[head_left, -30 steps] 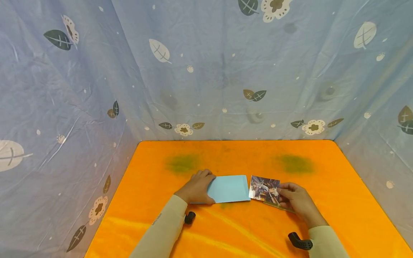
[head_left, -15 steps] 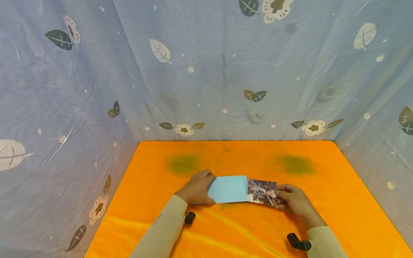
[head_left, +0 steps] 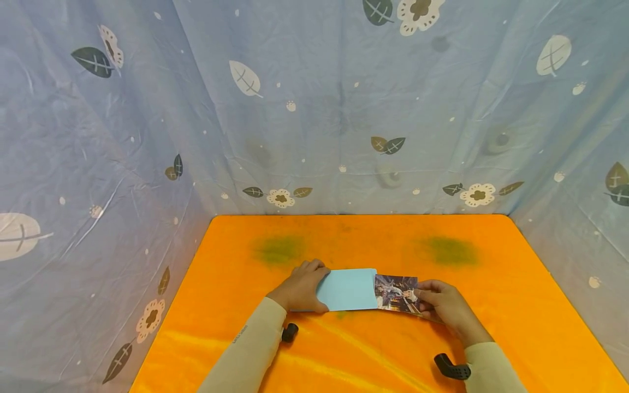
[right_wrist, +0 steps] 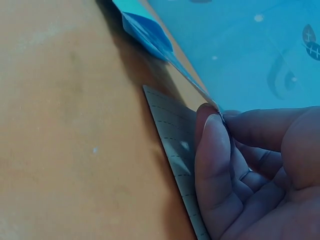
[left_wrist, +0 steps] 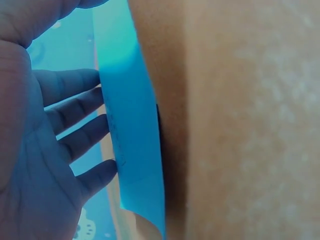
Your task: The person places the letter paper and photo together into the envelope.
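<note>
A light blue envelope (head_left: 346, 290) lies flat on the orange tabletop. My left hand (head_left: 304, 286) grips its left part, thumb at the near edge and fingers at the far edge; in the left wrist view the fingertips (left_wrist: 111, 167) touch the envelope's side. A photo card (head_left: 396, 293) with a dark, colourful print meets the envelope's right end. My right hand (head_left: 442, 303) pinches the card's right end between thumb and fingers. In the right wrist view, the card's far end enters the gaping envelope mouth (right_wrist: 145, 35); how deep is hidden. Below the fingers lies a card with dashed lines (right_wrist: 172, 140).
The orange cloth-covered table (head_left: 344, 360) has folds in front and two greenish patches behind. A pale blue patterned curtain (head_left: 314, 120) stands around its back and sides. A black wrist mount (head_left: 452, 367) sticks out from the right sleeve, with another (head_left: 290, 332) by the left.
My right hand has moved left with the photo card, closing the gap to the envelope's right end, which the card now meets. My left hand and the envelope have hardly moved.
</note>
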{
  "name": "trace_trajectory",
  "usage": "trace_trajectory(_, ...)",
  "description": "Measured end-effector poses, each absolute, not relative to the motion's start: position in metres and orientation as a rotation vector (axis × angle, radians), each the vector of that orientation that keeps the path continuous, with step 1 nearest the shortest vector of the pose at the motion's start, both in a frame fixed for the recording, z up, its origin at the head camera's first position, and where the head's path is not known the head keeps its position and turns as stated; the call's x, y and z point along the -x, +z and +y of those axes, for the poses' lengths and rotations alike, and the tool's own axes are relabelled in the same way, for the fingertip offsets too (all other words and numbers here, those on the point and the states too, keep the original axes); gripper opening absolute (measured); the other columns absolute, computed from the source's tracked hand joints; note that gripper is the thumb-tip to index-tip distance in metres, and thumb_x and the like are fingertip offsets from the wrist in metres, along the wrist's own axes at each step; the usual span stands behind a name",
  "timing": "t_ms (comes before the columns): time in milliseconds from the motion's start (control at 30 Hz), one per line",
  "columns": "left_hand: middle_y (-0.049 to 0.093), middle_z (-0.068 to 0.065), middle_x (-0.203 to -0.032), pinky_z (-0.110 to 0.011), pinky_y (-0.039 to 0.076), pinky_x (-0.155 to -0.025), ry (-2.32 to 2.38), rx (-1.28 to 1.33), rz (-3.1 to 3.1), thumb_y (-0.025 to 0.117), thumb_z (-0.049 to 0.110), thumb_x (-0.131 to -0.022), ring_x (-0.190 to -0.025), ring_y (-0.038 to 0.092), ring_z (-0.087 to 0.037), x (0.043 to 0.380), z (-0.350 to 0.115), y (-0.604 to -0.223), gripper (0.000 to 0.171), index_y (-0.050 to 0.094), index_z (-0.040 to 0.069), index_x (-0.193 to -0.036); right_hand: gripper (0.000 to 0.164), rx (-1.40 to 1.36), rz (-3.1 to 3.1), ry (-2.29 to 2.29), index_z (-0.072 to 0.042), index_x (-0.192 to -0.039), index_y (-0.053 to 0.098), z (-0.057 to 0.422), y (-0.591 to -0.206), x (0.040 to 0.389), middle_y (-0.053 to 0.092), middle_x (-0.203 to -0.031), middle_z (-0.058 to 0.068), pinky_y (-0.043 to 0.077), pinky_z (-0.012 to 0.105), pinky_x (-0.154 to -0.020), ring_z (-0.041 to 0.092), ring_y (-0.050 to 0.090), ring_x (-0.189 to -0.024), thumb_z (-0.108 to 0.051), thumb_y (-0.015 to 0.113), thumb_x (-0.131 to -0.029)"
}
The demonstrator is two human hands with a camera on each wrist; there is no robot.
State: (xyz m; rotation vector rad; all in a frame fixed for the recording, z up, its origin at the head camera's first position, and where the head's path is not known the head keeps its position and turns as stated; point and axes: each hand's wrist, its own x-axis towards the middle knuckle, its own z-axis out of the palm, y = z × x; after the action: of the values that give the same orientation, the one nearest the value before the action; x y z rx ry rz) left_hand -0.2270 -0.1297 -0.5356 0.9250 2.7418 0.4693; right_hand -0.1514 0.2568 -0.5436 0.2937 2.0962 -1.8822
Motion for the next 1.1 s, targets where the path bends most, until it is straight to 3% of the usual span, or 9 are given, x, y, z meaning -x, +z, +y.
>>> trace_trajectory(367, 0.049, 0.0, -0.147, -0.044, 0.042, -0.108, 0.473, -0.918, 2.741, 0.093, 0.048, -0.079, -0.13, 0.046, -0.022, 0.225, -0.13, -0.536, 0.092, 0.057, 0.013, -0.156, 0.037, -0.316, 2.095, -1.874, 0.01, -0.145, 0.055, 0.249, -0.541, 0.154, 0.065, -0.093, 0.016, 0.061, 0.035, -0.068, 0.025, 0.062, -0.077, -0.011, 0.058, -0.114)
trace_trajectory(733, 0.049, -0.003, -0.153, -0.045, 0.042, -0.11, 0.479, -0.919, 2.735, 0.093, 0.049, -0.079, -0.133, 0.045, -0.024, 0.226, -0.129, -0.535, 0.096, 0.055, 0.012, -0.159, 0.047, -0.27, 2.073, -1.872, 0.013, -0.154, 0.046, 0.245, -0.538, 0.158, 0.063, -0.1, 0.017, 0.061, 0.038, -0.069, 0.026, 0.059, -0.077, -0.006, 0.057, -0.113)
trace_trajectory(1100, 0.047, -0.003, -0.154, -0.045, 0.042, -0.111, 0.485, -0.898, 2.734, 0.093, 0.049, -0.08, -0.135, 0.044, -0.025, 0.225, -0.132, -0.535, 0.096, 0.054, 0.012, -0.159, 0.04, -0.255, 2.135, -1.88, 0.015, -0.147, 0.048, 0.237, -0.539, 0.158, 0.063, -0.103, 0.017, 0.06, 0.035, -0.066, 0.027, 0.062, -0.077, 0.002, 0.057, -0.11)
